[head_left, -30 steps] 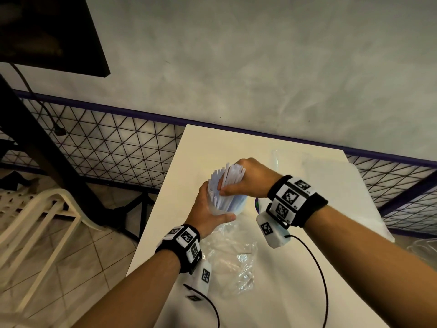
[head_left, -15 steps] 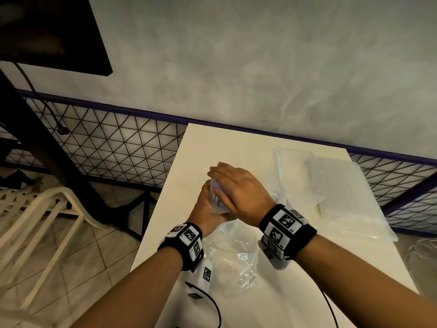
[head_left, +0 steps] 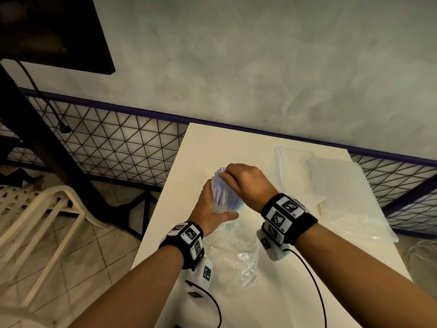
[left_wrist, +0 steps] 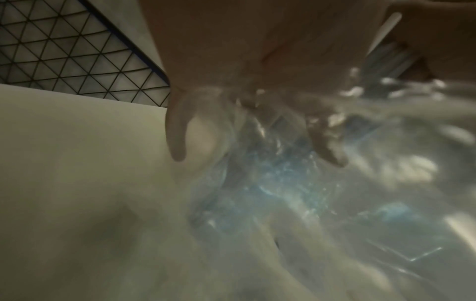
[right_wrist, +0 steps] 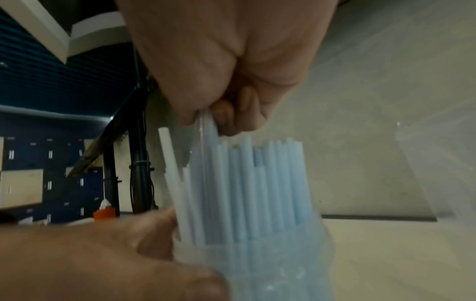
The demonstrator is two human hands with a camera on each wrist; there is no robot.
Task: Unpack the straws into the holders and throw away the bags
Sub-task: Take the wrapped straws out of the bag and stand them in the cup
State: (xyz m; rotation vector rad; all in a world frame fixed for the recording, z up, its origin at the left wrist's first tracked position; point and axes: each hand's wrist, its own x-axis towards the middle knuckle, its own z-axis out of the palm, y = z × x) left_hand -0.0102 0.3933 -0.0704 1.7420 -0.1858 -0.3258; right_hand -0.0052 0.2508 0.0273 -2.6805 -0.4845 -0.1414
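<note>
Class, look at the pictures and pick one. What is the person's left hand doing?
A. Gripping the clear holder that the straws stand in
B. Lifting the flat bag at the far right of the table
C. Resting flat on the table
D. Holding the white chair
A: the left hand wraps round the clear holder in which the straws stand upright, while the right hand pinches their tops.

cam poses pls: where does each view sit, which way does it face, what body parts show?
Head: on the head, facing down-forward at the table; both forearms, left hand, right hand.
Left wrist: low, along the left hand into the crumpled bag.
Right wrist: along the right hand at the straws.
Head and right wrist share straws, holder, both hands.
</note>
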